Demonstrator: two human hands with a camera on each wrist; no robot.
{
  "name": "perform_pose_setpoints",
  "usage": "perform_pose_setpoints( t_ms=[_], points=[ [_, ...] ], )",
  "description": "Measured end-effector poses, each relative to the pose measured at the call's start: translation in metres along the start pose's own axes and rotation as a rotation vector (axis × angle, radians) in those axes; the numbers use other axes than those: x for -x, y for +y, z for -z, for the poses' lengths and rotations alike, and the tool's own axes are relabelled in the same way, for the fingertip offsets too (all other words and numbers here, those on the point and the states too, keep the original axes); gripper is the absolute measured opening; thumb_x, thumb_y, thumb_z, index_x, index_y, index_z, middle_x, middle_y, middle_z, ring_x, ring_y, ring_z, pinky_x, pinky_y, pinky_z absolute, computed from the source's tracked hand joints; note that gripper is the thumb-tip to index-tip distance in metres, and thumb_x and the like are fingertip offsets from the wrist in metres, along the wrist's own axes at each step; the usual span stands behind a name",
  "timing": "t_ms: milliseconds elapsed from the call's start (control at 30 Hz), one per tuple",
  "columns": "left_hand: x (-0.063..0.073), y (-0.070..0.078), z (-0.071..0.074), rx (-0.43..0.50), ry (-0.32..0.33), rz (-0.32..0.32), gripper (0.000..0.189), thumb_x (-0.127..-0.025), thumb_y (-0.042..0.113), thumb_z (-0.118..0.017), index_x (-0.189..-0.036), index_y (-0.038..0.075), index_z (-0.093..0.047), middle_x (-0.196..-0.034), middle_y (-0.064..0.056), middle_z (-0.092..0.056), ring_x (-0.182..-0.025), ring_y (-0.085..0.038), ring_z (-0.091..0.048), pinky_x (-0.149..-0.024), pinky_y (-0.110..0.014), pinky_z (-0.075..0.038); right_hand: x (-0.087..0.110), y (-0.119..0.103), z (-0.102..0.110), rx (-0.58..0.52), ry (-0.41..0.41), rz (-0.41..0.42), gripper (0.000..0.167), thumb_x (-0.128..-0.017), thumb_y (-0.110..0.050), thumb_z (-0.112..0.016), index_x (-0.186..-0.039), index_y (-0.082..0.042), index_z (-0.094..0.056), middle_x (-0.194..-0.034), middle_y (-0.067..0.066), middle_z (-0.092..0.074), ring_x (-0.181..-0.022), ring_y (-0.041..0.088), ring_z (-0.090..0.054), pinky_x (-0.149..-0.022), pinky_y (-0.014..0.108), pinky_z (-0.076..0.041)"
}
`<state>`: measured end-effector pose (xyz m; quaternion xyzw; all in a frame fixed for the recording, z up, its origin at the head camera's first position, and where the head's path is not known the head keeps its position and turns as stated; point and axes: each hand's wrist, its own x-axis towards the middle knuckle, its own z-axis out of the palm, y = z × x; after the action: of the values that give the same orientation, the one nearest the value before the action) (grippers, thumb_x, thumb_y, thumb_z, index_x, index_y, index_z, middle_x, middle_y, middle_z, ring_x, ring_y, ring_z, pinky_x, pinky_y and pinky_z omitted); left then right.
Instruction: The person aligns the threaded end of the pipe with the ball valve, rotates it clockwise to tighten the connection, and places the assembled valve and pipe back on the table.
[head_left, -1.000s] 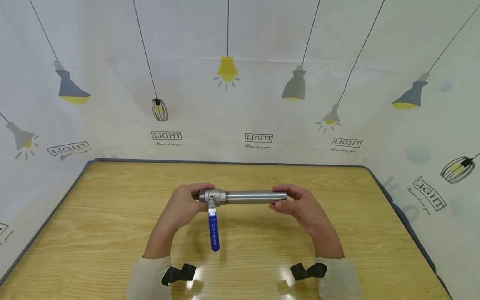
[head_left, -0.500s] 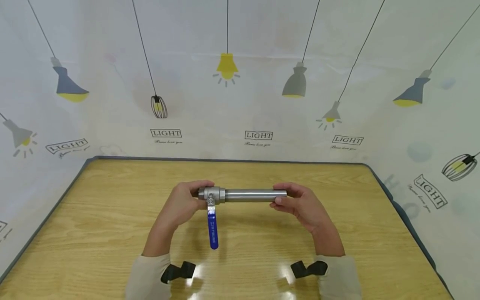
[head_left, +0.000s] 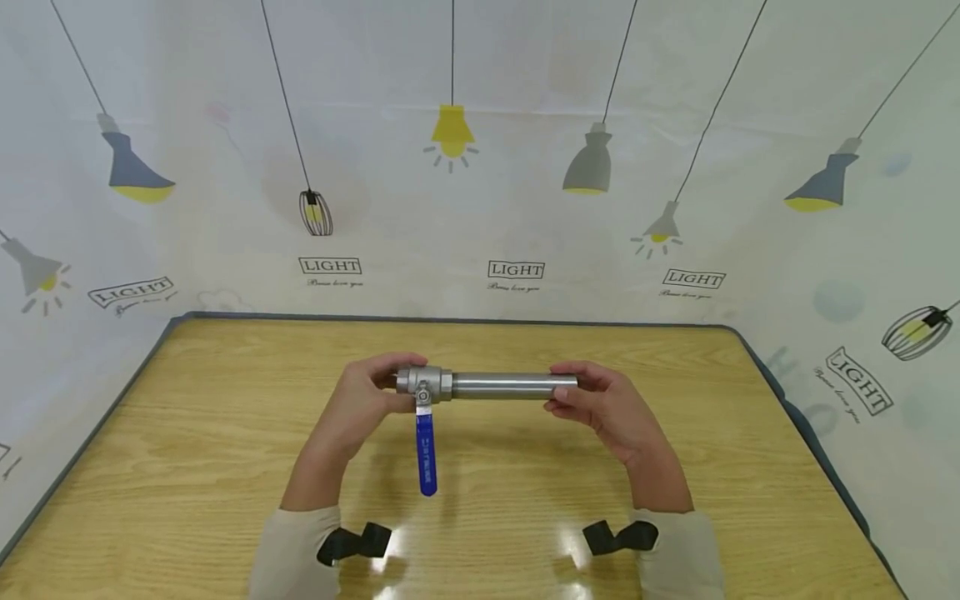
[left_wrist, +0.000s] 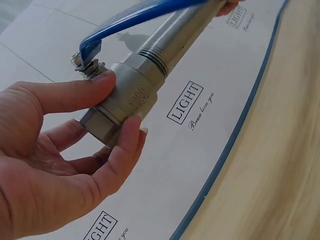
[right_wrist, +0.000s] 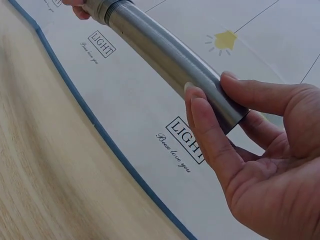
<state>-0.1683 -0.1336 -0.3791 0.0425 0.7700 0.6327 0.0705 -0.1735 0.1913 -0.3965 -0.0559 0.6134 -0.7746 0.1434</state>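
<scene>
A steel ball valve with a blue lever handle is joined to a steel pipe, and both lie level in the air above the table. My left hand grips the valve body at its free end, thumb near the handle's stem and fingers on the opposite side. Threads show where the pipe enters the valve in the left wrist view. At the pipe's far right end, my right hand pinches it between thumb and fingers. The lever points toward me, square to the pipe.
Below the hands is a wood-grain table with a dark blue edge strip. A white backdrop printed with lamps and "LIGHT" labels rises around it. Black straps sit on both sleeves.
Both hands have risen slightly in the head view with the valve and pipe. The grips look the same, and the lever still points toward me.
</scene>
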Motion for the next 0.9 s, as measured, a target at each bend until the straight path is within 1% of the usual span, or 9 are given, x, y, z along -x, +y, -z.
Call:
perform_pose_setpoints(
  t_ms=[133, 200, 300, 433, 600, 767, 900],
  points=[
    [-0.0011, 0.0011, 0.0004, 0.098, -0.02, -0.004, 0.047, -0.077, -0.011, -0.07, -0.122, 0.002, -0.063, -0.12, -0.017, -0.058, -0.1, -0.026, -0.057, -0.082, -0.033, -0.052, 0.0011, -0.0027, 0.0005, -0.049, -0.014, 0.013, 0.026, -0.089, 0.005, -0.064, -0.108, -0.011, -0.07, -0.105, 0.011, -0.058, -0.082, 0.019, -0.071, -0.079, 0.03, -0.056],
    [-0.0017, 0.0012, 0.0006, 0.126, -0.024, -0.006, 0.048, -0.077, -0.011, -0.069, -0.122, 0.002, -0.062, -0.12, -0.016, -0.058, -0.099, -0.026, -0.058, -0.083, -0.033, -0.052, 0.0015, -0.0038, 0.0008, -0.072, -0.025, 0.021, 0.027, -0.087, 0.007, -0.064, -0.109, -0.009, -0.069, -0.106, 0.012, -0.056, -0.082, 0.02, -0.071, -0.079, 0.029, -0.056],
    [-0.0012, 0.0009, 0.0013, 0.155, -0.021, -0.002, 0.048, -0.077, -0.011, -0.068, -0.123, 0.001, -0.061, -0.121, -0.016, -0.057, -0.099, -0.026, -0.059, -0.084, -0.034, -0.052, 0.0018, -0.0045, 0.0009, -0.077, -0.048, 0.036, 0.03, -0.084, 0.01, -0.065, -0.109, -0.007, -0.068, -0.109, 0.012, -0.053, -0.083, 0.02, -0.07, -0.079, 0.029, -0.056],
    [-0.0005, -0.0005, 0.0014, 0.169, -0.014, 0.003, 0.047, -0.077, -0.011, -0.069, -0.122, 0.001, -0.062, -0.123, -0.016, -0.055, -0.099, -0.027, -0.059, -0.084, -0.034, -0.051, 0.0026, -0.0032, 0.0007, -0.068, -0.065, 0.056, 0.031, -0.083, 0.013, -0.064, -0.104, -0.01, -0.067, -0.111, 0.013, -0.051, -0.084, 0.02, -0.069, -0.08, 0.029, -0.056],
    [0.0001, -0.001, 0.0011, 0.164, -0.01, 0.001, 0.045, -0.076, -0.011, -0.069, -0.119, 0.001, -0.063, -0.123, -0.018, -0.054, -0.099, -0.028, -0.059, -0.083, -0.034, -0.051, 0.0035, -0.0017, 0.0002, -0.073, -0.039, 0.076, 0.029, -0.085, 0.013, -0.062, -0.102, -0.01, -0.068, -0.107, 0.013, -0.055, -0.085, 0.022, -0.07, -0.08, 0.031, -0.056],
    [0.0003, 0.0002, 0.0023, 0.163, 0.0, 0.007, 0.045, -0.076, -0.012, -0.069, -0.119, 0.0, -0.063, -0.121, -0.017, -0.054, -0.098, -0.028, -0.059, -0.083, -0.034, -0.051, 0.0031, -0.0023, -0.001, -0.036, -0.007, 0.082, 0.029, -0.084, 0.01, -0.066, -0.101, -0.013, -0.071, -0.105, 0.007, -0.059, -0.089, 0.018, -0.068, -0.081, 0.03, -0.056],
    [0.0007, 0.0007, 0.0028, 0.163, 0.004, 0.008, 0.046, -0.075, -0.013, -0.069, -0.119, -0.001, -0.062, -0.12, -0.018, -0.054, -0.097, -0.028, -0.059, -0.082, -0.034, -0.051, 0.0031, -0.0035, -0.0016, -0.008, -0.002, 0.081, 0.028, -0.083, 0.008, -0.068, -0.101, -0.013, -0.071, -0.106, 0.005, -0.06, -0.091, 0.018, -0.067, -0.081, 0.029, -0.056]
  ],
)
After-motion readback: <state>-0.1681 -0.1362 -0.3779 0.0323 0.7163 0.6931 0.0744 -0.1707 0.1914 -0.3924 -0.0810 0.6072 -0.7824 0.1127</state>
